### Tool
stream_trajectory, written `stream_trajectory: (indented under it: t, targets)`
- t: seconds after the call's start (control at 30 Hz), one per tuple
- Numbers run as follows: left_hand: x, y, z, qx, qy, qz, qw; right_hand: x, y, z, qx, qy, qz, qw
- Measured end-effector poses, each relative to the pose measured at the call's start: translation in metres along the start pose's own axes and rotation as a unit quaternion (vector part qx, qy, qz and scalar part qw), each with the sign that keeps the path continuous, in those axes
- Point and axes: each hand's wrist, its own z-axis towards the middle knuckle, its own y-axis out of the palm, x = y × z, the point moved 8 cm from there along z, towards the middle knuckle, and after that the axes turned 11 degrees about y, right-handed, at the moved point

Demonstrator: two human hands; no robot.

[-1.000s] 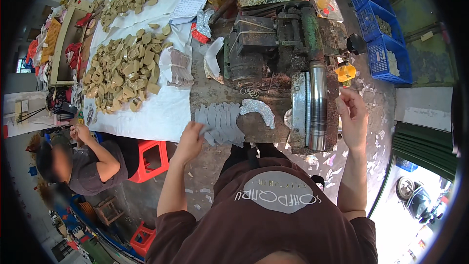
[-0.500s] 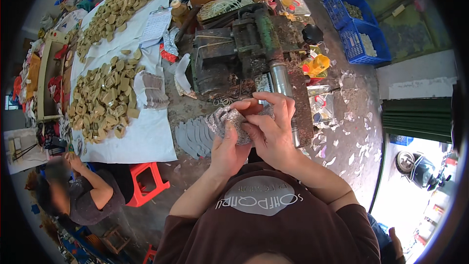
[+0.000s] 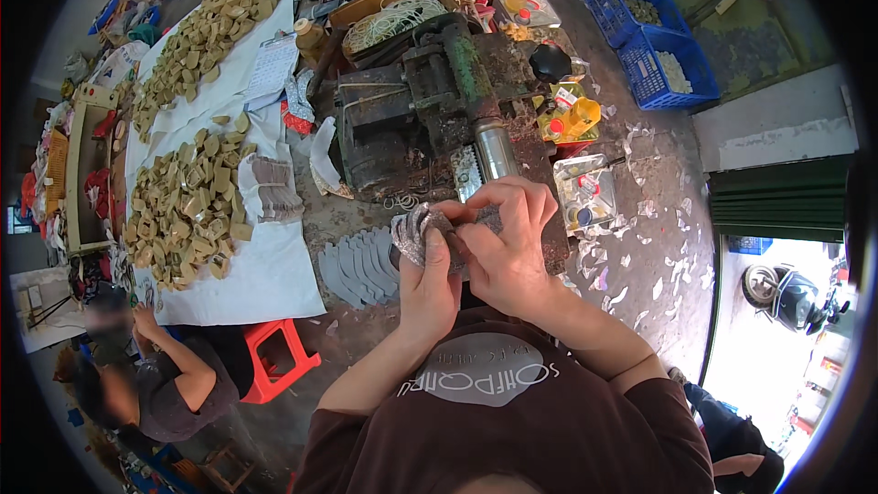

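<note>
1. Workshop floor, dusty concrete w/ pale scraps scattered; dark metal machine point(image 3: 430, 101) sits at 12 o'clock from the hands.
2. Left hand point(image 3: 428, 279) and right hand point(image 3: 505, 247) meet just below the machine, both clenched on a small stack of grey curved pieces point(image 3: 416, 230). Stack pokes out at 11 o'clock from the left hand, thumb on top; right-hand fingers wrap it from the 3 o'clock side.
3. More grey curved pieces, fanned in a row point(image 3: 358, 265), lie on the floor at 9 o'clock, just beside the left hand.
4. White sheet point(image 3: 265, 274) at 9–10 o'clock carries heaps of tan blocks point(image 3: 183, 210).
5. Yellow bottle point(image 3: 578, 116) w/ red label at 1 o'clock; clear plastic tray point(image 3: 585, 192) near it at 2 o'clock.
6. Blue crates point(image 3: 654, 55) at 1 o'clock, well apart.
7. Red stool point(image 3: 279, 359) at 8 o'clock; another person's arm point(image 3: 178, 357) beside it.
</note>
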Motion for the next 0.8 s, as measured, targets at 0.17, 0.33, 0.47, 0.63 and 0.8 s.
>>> stream_trajectory:
  t: [0.17, 0.33, 0.47, 0.63, 0.8]
  targets:
    - [-0.004, -0.011, -0.002, 0.041, 0.019, 0.095, 0.994, -0.005, -0.004, -0.002, 0.026, -0.030, -0.020, 0.999]
    - [-0.004, -0.017, 0.003, 0.014, 0.041, 0.160, 0.986, 0.000, -0.001, -0.002, -0.018, -0.007, 0.000, 1.000]
    - [-0.004, -0.021, 0.005, 0.043, 0.032, 0.117, 0.992, 0.006, 0.000, -0.003, -0.051, 0.004, 0.016, 0.999]
    - [-0.006, -0.014, 0.003, 0.005, 0.010, 0.026, 1.000, 0.013, 0.000, 0.002, -0.035, 0.050, 0.065, 0.996]
    - [-0.012, -0.009, 0.000, -0.034, 0.017, 0.023, 0.999, 0.009, -0.003, 0.002, -0.003, 0.030, 0.049, 0.998]
